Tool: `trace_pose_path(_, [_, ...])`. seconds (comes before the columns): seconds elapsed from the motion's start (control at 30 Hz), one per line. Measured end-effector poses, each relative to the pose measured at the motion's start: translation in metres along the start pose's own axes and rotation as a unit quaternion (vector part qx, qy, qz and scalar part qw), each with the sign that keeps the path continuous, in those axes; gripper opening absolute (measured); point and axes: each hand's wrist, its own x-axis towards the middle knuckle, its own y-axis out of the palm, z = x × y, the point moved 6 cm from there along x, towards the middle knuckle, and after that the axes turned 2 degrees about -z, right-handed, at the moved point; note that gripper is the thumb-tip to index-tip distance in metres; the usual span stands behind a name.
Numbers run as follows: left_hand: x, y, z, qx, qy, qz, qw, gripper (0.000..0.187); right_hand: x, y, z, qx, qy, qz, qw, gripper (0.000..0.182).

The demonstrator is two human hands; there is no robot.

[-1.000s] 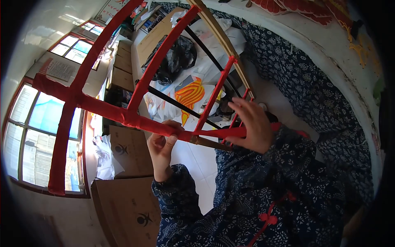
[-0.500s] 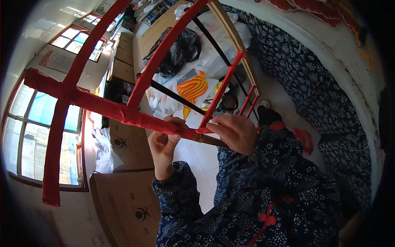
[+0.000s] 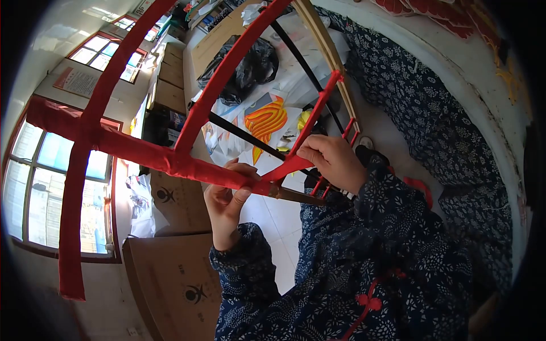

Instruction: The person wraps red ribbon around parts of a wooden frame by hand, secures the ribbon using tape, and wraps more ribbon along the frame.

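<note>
A large frame of bars wrapped in red cloth (image 3: 136,146) stretches from the far left to the middle. My left hand (image 3: 224,202) is closed around its main pole, thumb near the end of the wrapping. Past that point the pole shows bare wood (image 3: 301,196). My right hand (image 3: 338,162) pinches a red cloth strip (image 3: 287,169), which runs taut up and right from the pole. Black rods (image 3: 244,133) cross between the red bars, and a pale, unwrapped wooden bar (image 3: 324,42) forms the upper right side.
Beyond the frame lie a black plastic bag (image 3: 250,68), clear plastic sheeting and an orange-yellow flame-shaped piece (image 3: 265,122). Cardboard boxes (image 3: 170,284) stand at the lower left, near a window (image 3: 68,187). Patterned dark blue cloth (image 3: 421,108) hangs along the right.
My right hand has moved up and slightly right, drawing the red strip out wider from the pole. My left hand keeps its grip; the frame's left end has shifted slightly.
</note>
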Motion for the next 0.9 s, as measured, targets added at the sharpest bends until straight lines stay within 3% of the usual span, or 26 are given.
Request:
trace_pose_path(0.1, [0.000,0.003,-0.003,0.003,0.010,-0.001,1.000,0.034,0.001,0.004,-0.008,-0.041,0.048,0.040,0.997,0.015])
trace_pose_path(0.23, [-0.001,0.004,-0.006,0.002,0.009,0.000,1.000,0.036,-0.004,0.003,0.002,0.068,0.041,0.053,0.995,0.017])
trace_pose_path(0.33, [0.000,0.004,-0.003,0.009,0.010,0.000,1.000,0.036,-0.005,-0.006,0.022,-0.008,-0.081,0.021,0.996,0.022])
trace_pose_path(0.47, [0.002,0.004,-0.002,0.010,0.012,-0.001,1.000,0.036,-0.009,-0.007,0.031,-0.061,-0.173,0.027,0.983,0.028])
trace_pose_path(0.6, [0.002,0.003,-0.001,-0.002,0.015,0.001,1.000,0.031,-0.013,0.002,0.037,-0.148,-0.246,0.008,0.958,0.020])
trace_pose_path(0.77, [0.002,0.002,-0.003,-0.007,0.016,0.003,1.000,0.030,-0.014,0.015,0.038,-0.123,-0.248,-0.019,0.961,0.016])
trace_pose_path(0.87, [0.003,0.002,-0.002,-0.008,0.018,0.008,1.000,0.031,-0.006,0.018,0.026,-0.079,-0.084,-0.016,0.993,0.016])
trace_pose_path(0.9, [0.002,0.002,-0.002,-0.008,0.018,0.010,1.000,0.031,-0.004,0.020,0.028,-0.079,-0.084,-0.015,0.993,0.016])
